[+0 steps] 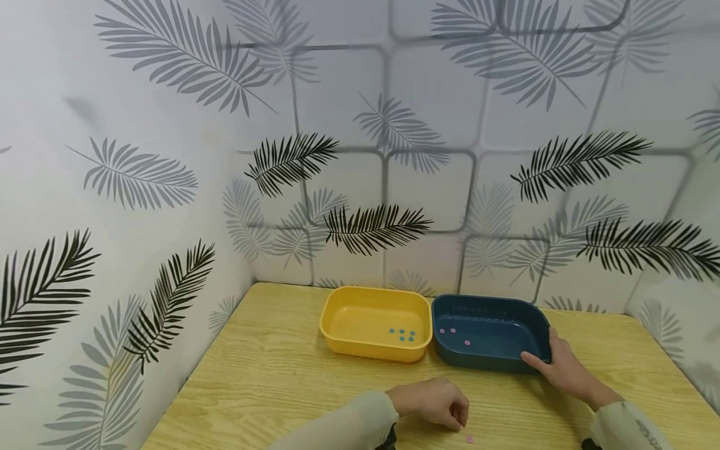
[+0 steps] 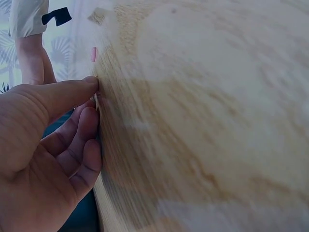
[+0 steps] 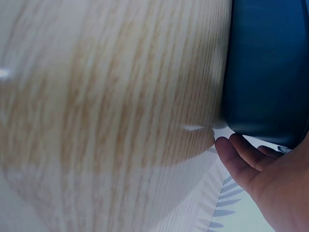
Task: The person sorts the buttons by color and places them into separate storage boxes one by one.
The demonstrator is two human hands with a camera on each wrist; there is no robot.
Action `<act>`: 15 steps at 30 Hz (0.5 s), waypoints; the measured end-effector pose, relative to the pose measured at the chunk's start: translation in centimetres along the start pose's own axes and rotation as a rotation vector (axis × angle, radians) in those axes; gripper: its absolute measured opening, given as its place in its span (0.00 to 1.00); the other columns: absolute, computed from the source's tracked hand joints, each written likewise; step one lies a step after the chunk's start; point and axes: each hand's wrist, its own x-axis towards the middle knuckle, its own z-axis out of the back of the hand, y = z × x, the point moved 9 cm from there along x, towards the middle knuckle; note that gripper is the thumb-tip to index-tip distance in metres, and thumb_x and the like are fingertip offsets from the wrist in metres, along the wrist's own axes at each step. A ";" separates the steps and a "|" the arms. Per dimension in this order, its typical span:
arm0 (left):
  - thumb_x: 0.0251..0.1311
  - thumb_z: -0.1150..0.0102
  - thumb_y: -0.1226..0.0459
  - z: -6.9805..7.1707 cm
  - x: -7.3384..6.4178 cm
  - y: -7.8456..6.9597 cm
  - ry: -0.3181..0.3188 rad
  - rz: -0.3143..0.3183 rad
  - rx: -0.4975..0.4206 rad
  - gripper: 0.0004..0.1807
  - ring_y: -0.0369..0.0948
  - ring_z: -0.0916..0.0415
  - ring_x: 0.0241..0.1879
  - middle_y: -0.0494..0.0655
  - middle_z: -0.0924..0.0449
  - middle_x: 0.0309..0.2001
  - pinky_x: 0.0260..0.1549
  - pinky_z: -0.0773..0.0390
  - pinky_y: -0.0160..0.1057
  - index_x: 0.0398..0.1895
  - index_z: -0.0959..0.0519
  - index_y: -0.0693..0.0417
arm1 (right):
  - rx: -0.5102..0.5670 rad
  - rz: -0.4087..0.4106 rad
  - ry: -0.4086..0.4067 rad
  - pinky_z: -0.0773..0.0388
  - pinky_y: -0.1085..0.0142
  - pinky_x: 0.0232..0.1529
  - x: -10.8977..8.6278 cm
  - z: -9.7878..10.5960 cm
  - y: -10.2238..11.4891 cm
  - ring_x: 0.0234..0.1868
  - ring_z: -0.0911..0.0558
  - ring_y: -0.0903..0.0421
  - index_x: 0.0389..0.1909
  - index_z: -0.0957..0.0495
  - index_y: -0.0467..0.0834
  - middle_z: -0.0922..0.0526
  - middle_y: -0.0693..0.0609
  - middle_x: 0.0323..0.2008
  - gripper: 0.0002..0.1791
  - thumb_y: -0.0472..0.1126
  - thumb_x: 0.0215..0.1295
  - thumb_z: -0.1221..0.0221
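My left hand (image 1: 432,403) is low over the table front, its thumb and fingertips pinching a tiny pink button (image 1: 461,427) at the wood. Close beside it lies another pink button (image 1: 469,439), which also shows beyond the thumb in the left wrist view (image 2: 93,54). My right hand (image 1: 568,369) grips the right front corner of a dark blue tray (image 1: 478,360), thumb at the front rim and fingers along the right end. Pink buttons (image 1: 467,342) lie inside that tray, toward its left. A yellow tray (image 1: 365,347) stands to its left with several blue buttons (image 1: 402,331) in it.
The wooden table (image 1: 253,369) carries both trays side by side near its back edge. Behind it rises a wall (image 1: 349,94) with a leaf pattern, and another wall (image 1: 140,250) runs along the left side.
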 end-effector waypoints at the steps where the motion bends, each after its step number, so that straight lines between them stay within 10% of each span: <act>1: 0.60 0.37 0.62 0.0 0.0 0.0 -0.001 0.004 -0.001 0.02 0.22 0.33 0.23 0.29 0.26 0.24 0.25 0.33 0.18 0.30 0.18 0.48 | 0.002 0.000 0.000 0.49 0.30 0.54 0.0 0.0 0.0 0.60 0.54 0.19 0.65 0.77 0.21 0.63 0.14 0.62 0.58 0.59 0.68 0.48; 15: 0.58 0.35 0.63 -0.2 0.0 0.2 -0.017 0.002 0.000 0.05 0.22 0.33 0.23 0.28 0.26 0.24 0.26 0.33 0.18 0.27 0.22 0.46 | 0.000 -0.001 0.002 0.49 0.30 0.54 -0.1 0.0 0.1 0.60 0.54 0.19 0.65 0.77 0.21 0.63 0.14 0.62 0.58 0.58 0.68 0.48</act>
